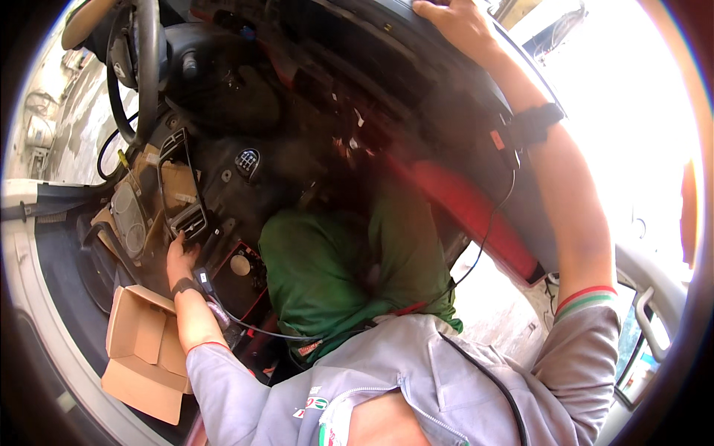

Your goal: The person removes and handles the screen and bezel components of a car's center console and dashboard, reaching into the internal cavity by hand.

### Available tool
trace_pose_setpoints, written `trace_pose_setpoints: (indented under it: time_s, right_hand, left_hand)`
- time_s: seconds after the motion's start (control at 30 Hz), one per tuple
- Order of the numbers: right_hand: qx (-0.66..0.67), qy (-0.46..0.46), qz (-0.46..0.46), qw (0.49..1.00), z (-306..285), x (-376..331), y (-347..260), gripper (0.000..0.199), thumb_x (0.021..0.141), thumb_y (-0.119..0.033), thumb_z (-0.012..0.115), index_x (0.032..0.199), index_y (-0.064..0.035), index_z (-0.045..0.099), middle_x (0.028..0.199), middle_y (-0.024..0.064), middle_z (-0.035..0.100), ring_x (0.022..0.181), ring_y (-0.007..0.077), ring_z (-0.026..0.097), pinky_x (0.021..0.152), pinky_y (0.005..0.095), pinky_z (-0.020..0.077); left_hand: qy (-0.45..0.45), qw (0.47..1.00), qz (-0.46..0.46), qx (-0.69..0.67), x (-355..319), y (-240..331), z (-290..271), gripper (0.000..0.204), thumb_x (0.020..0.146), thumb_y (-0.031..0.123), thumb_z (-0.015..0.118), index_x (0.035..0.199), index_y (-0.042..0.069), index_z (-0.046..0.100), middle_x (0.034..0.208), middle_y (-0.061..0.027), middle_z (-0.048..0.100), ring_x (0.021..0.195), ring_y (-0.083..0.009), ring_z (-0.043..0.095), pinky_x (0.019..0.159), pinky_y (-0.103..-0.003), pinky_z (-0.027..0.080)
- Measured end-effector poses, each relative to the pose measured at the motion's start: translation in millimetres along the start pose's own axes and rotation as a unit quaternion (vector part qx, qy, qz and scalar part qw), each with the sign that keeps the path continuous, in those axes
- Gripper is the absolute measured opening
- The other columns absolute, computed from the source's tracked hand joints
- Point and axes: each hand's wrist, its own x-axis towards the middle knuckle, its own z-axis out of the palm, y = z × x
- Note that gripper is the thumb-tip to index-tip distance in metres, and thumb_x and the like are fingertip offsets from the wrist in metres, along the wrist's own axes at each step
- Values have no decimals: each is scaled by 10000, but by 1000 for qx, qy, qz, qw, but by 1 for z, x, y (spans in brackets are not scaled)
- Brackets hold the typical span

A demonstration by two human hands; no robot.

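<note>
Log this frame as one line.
left hand: on black vent panel | right hand: on dark car roof edge | open brown cardboard box: by left forearm

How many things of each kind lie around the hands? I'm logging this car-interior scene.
Open brown cardboard box: 1
Black round steering wheel: 1
Black gear-shift knob: 1
Black wrist straps: 2
Bare hands, left hand and right hand: 2
Total: 7

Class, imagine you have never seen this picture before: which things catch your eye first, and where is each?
A green cloth fills the middle, draped over the person's lap. The left hand rests on the stripped car console beside a loose air vent panel, just above an open cardboard box at lower left. The right hand presses on the dark edge at the top, and a steering wheel stands upper left.
</note>
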Motion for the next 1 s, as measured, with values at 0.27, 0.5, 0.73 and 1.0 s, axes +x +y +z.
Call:
trace_pose_setpoints:
  time_s: [0.27,0.5,0.73,1.0]
  right_hand:
    - [-33,16,6,999,-2,-6,5,273,873,-225,705,1036,-15,769,957,156,765,924,250,721,869,378,564]
    - [-49,18,-9,999,-10,-6,1,275,865,-230,704,1031,-21,772,960,160,766,927,259,722,871,389,560]
    - [-47,19,-17,999,-3,-5,1,272,860,-232,700,1012,-17,771,941,178,763,916,275,726,857,396,563]
    - [-41,25,-7,999,-4,-8,-1,272,848,-236,690,993,-23,776,930,185,762,910,296,729,858,413,567]
  left_hand:
    - [45,994,33,-97,-30,15,39,230,969,230,736,1135,96,651,1086,-54,652,965,-233,559,700,-333,539]
    - [-69,979,34,-186,-50,47,46,230,953,172,738,1090,2,664,1032,-103,668,881,-222,607,680,-303,577]
    - [-107,958,37,-265,-97,45,32,154,969,130,677,1039,-6,683,942,-98,692,813,-201,661,639,-293,603]
    - [-198,922,44,-331,-159,8,1,201,1020,156,590,1093,-3,690,986,-125,725,781,-241,676,664,-326,627]
